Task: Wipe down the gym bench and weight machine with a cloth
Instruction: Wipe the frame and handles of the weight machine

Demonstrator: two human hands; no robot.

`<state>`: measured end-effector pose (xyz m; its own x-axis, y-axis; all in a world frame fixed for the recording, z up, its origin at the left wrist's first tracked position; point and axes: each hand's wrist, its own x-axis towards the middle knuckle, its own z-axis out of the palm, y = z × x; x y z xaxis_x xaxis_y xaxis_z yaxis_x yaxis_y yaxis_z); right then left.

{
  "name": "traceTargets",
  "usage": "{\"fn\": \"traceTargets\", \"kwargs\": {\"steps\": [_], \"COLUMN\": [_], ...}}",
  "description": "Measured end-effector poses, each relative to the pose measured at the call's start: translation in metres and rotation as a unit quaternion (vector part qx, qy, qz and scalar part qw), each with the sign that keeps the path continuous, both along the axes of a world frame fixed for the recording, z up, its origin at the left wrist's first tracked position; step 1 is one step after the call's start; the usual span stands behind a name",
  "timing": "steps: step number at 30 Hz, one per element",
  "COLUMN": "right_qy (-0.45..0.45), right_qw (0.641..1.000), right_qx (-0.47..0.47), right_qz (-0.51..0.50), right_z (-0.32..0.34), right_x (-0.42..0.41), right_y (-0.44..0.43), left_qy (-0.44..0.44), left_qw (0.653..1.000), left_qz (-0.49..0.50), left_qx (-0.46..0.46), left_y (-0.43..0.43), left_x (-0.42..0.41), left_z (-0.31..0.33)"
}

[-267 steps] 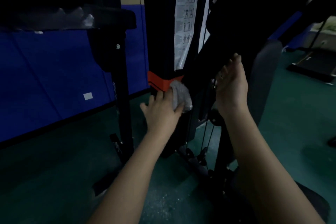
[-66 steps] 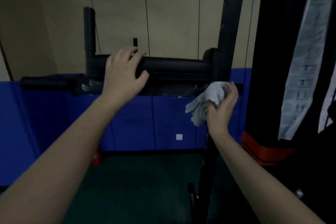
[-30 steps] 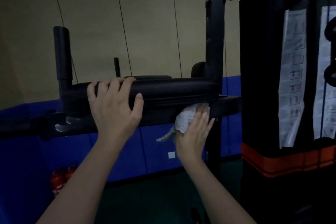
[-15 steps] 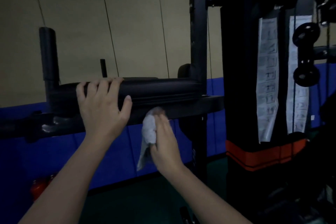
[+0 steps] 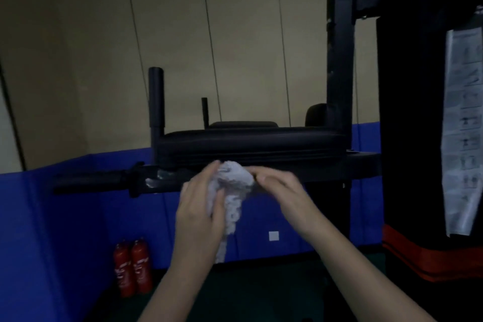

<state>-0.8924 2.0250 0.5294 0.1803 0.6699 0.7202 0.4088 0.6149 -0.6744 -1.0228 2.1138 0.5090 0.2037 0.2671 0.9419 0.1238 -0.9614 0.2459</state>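
Note:
A crumpled grey-white cloth [image 5: 232, 191] hangs between both hands just below the black padded arm rest [image 5: 248, 146] of the weight machine. My left hand [image 5: 201, 206] grips the cloth's left side, with a tail of cloth drooping beside it. My right hand [image 5: 282, 191] pinches the cloth's upper right part. Both hands are in front of the black metal bar [image 5: 326, 167] under the pad. A black upright post [image 5: 339, 47] rises at the pad's right end.
A black handle [image 5: 88, 181] sticks out to the left. The machine's black shroud [image 5: 413, 112] with an instruction sheet [image 5: 462, 125] and an orange band stands at right. Two red fire extinguishers [image 5: 133, 266] stand by the blue wall padding. Green floor lies below.
My left hand has left the pad's top and come down onto the cloth. The cloth, earlier pressed under the pad by my right hand alone, is now held in both hands.

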Motion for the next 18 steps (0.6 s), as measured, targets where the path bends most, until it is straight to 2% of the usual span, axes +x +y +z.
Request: {"fn": "traceTargets", "kwargs": {"steps": [2, 4, 6, 9, 11, 15, 16, 18], "right_qy": [-0.067, -0.155, -0.223, -0.285, -0.279, -0.270, -0.279, -0.299], "right_qw": [0.986, 0.934, 0.882, 0.792, 0.754, 0.734, 0.730, 0.721], "right_qx": [0.096, 0.162, 0.114, 0.078, 0.113, 0.141, 0.144, 0.144], "right_qz": [-0.122, -0.276, -0.399, -0.534, -0.583, -0.607, -0.607, -0.609], "right_z": [0.019, 0.041, 0.055, 0.052, 0.047, 0.049, 0.048, 0.045], "right_x": [0.002, 0.012, 0.026, 0.039, 0.038, 0.039, 0.042, 0.048], "right_y": [-0.001, 0.002, 0.011, 0.035, 0.047, 0.053, 0.053, 0.051], "left_qy": [-0.085, -0.165, -0.206, -0.172, -0.146, -0.143, -0.126, -0.038], "left_qw": [0.992, 0.972, 0.954, 0.942, 0.938, 0.935, 0.942, 0.958], "left_qz": [0.061, 0.125, 0.180, 0.229, 0.244, 0.240, 0.244, 0.276], "left_qx": [-0.076, -0.110, -0.121, -0.173, -0.198, -0.220, -0.195, -0.068], "left_y": [0.009, 0.025, 0.044, 0.063, 0.063, 0.046, 0.042, 0.041], "left_x": [-0.018, -0.035, -0.044, -0.030, -0.004, 0.051, 0.061, 0.072], "left_z": [0.004, 0.011, 0.014, 0.006, -0.003, -0.009, -0.013, -0.029]}}
